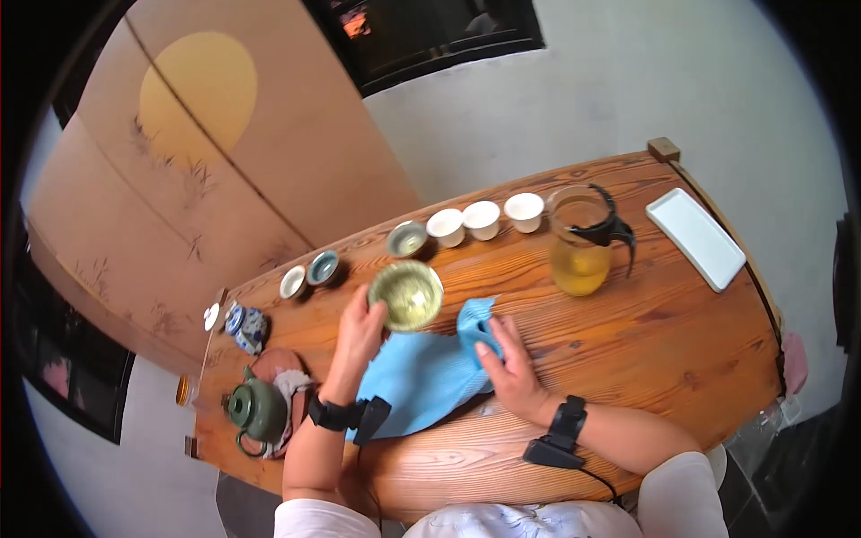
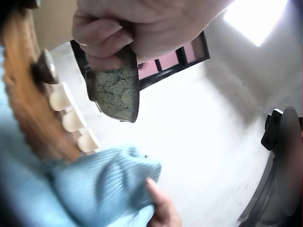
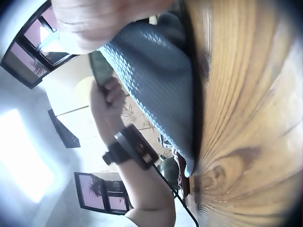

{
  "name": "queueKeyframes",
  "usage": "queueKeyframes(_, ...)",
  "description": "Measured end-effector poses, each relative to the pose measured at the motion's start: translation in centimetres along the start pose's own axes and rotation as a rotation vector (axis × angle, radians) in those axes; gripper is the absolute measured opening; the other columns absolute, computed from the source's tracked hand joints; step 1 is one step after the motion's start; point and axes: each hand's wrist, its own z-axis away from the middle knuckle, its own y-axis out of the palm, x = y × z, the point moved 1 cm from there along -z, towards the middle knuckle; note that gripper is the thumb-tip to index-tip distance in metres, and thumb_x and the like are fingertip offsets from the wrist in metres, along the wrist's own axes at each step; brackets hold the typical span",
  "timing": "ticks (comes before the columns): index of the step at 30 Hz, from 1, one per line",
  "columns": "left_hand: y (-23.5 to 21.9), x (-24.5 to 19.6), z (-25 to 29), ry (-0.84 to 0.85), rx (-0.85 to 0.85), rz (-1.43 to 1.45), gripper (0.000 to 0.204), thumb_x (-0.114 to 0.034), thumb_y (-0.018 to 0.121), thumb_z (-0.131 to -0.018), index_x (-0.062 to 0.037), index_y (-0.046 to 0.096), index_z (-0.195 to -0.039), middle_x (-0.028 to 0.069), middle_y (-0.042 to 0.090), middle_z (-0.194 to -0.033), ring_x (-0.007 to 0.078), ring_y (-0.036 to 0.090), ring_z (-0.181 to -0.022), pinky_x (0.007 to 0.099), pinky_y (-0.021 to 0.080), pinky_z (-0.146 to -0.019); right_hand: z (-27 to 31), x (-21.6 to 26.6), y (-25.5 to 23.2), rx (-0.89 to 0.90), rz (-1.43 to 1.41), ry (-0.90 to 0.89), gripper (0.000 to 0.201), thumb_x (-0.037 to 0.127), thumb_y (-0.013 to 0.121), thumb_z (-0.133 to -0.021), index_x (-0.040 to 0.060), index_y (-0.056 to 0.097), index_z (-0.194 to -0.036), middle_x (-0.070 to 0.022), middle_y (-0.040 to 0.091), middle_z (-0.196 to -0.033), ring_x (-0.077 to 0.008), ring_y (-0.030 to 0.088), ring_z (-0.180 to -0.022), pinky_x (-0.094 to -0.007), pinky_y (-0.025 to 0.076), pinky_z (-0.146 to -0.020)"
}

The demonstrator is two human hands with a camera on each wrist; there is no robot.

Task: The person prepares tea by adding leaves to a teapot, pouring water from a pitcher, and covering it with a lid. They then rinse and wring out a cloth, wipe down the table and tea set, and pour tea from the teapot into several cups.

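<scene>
In the head view my left hand [image 1: 360, 334] pinches the rim of a greenish, crackle-glazed bowl [image 1: 406, 296], its inside facing up toward the camera. The left wrist view shows the bowl [image 2: 116, 92] from the side, with curled fingers at its edge. My right hand [image 1: 515, 371] grips a bunched end of a light blue cloth [image 1: 417, 381]; the rest of the cloth spreads over the table between both arms. In the right wrist view the cloth [image 3: 156, 75] hangs from the right hand [image 3: 102, 21]. Bowl and cloth are apart.
Along the far side stand several small cups [image 1: 482, 220], some white, some dark. A glass pitcher [image 1: 580, 255] with yellow liquid is at right, beside a white tray [image 1: 696, 238]. At left are a green teapot [image 1: 258, 410] and a blue-and-white pot [image 1: 247, 328].
</scene>
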Motion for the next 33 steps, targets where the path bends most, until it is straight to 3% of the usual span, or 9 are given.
queueKeyframes(4, 0.5, 2.6, 5.5, -0.267, 0.082, -0.006, 0.025, -0.011, 0.042, -0.083, -0.0046, 0.05, -0.106, 0.0001, 0.05, -0.061, 0.0063, 0.045, -0.044, 0.0211, 0.036, -0.038, 0.0, 1.4, -0.1, 0.102, 0.1, -0.16, 0.037, 0.013, 0.052, -0.083, -0.0102, 0.042, -0.11, -0.0229, 0.042, -0.111, -0.0332, 0.044, -0.103, -0.0335, 0.036, -0.089)
queueKeyframes(6, 1.7, 2.4, 7.1, -0.271, 0.186, 0.106, 0.027, -0.011, 0.042, -0.083, -0.0051, 0.049, -0.108, 0.0002, 0.052, -0.064, 0.0066, 0.047, -0.047, 0.021, 0.038, -0.041, 0.1, 2.1, 0.2, 0.375, 0.242, -0.25, 0.041, 0.014, 0.055, -0.08, -0.009, 0.042, -0.111, -0.0246, 0.042, -0.115, -0.0362, 0.041, -0.109, -0.0375, 0.035, -0.091)
queueKeyframes(8, 2.6, 1.1, 8.2, -0.333, 0.223, 0.145, 0.028, -0.012, 0.042, -0.084, -0.0044, 0.048, -0.11, 0.0011, 0.052, -0.066, 0.0072, 0.047, -0.047, 0.0211, 0.039, -0.043, 0.1, 2.5, 0.9, 0.451, 0.28, -0.336, 0.048, 0.018, 0.058, -0.078, -0.0063, 0.042, -0.116, -0.0231, 0.042, -0.119, -0.0362, 0.039, -0.114, -0.0418, 0.031, -0.096)
queueKeyframes(11, 3.0, 2.5, 8.4, -0.239, 0.237, 0.188, 0.027, -0.012, 0.043, -0.083, -0.0027, 0.047, -0.108, 0.0045, 0.052, -0.061, 0.0099, 0.049, -0.047, 0.0247, 0.039, -0.045, -0.2, 4.4, 1.1, 0.679, 0.655, -0.372, 0.059, 0.02, 0.064, -0.072, -0.0022, 0.041, -0.122, -0.0176, 0.04, -0.127, -0.0303, 0.035, -0.121, -0.0459, 0.02, -0.104)
queueKeyframes(14, 2.9, 1.8, 8.6, -0.179, 0.224, 0.142, 0.025, -0.013, 0.043, -0.083, -0.0022, 0.047, -0.105, 0.0067, 0.052, -0.057, 0.0123, 0.05, -0.046, 0.0271, 0.039, -0.045, 0.1, 4.7, 1.4, 0.735, 0.819, -0.419, 0.058, 0.013, 0.065, -0.065, -0.0009, 0.045, -0.117, -0.017, 0.043, -0.125, -0.0295, 0.036, -0.121, -0.0458, 0.022, -0.103)
queueKeyframes(21, 2.8, 2.2, 8.1, -0.222, 0.268, 0.13, 0.021, -0.014, 0.041, -0.083, -0.0031, 0.049, -0.1, 0.0042, 0.049, -0.054, 0.0116, 0.048, -0.044, 0.0263, 0.038, -0.042, 0.7, 3.2, 1.5, 0.644, 0.569, -0.42, 0.028, 0.004, 0.067, -0.059, 0.0011, 0.06, -0.086, -0.0121, 0.06, -0.079, -0.0259, 0.059, -0.086, -0.0357, 0.045, -0.083)
queueKeyframes(23, 2.3, 2.0, 7.7, -0.343, 0.324, 0.208, 0.023, -0.014, 0.041, -0.083, -0.0055, 0.05, -0.102, -0.0004, 0.046, -0.053, 0.0074, 0.043, -0.04, 0.0219, 0.032, -0.033, 0.7, 2.6, 1.4, 0.609, 0.512, -0.388, 0.027, 0.004, 0.067, -0.06, 0.0014, 0.06, -0.086, -0.0125, 0.061, -0.08, -0.0257, 0.059, -0.086, -0.0357, 0.045, -0.082)
queueKeyframes(28, 0.8, 2.3, 5.6, -0.304, 0.348, 0.121, 0.027, -0.014, 0.04, -0.083, -0.0053, 0.05, -0.107, 0.0005, 0.047, -0.053, 0.0067, 0.042, -0.039, 0.0212, 0.03, -0.031, 0.0, 2.3, 1.0, 0.489, 0.301, -0.436, 0.025, 0.002, 0.066, -0.062, 0.0005, 0.061, -0.086, -0.0135, 0.062, -0.084, -0.0252, 0.06, -0.083, -0.0348, 0.046, -0.079)
queueKeyframes(33, -3.5, 5.6, -0.5, -0.273, 0.062, 0.135, 0.023, -0.01, 0.039, -0.083, -0.0055, 0.047, -0.105, 0.0026, 0.05, -0.056, 0.0084, 0.043, -0.036, 0.0216, 0.033, -0.027, 0.2, 1.4, 0.6, 0.429, 0.165, -0.099, 0.02, 0.007, 0.064, -0.072, -0.0034, 0.06, -0.089, -0.0157, 0.062, -0.085, -0.0268, 0.061, -0.077, -0.0324, 0.048, -0.07)
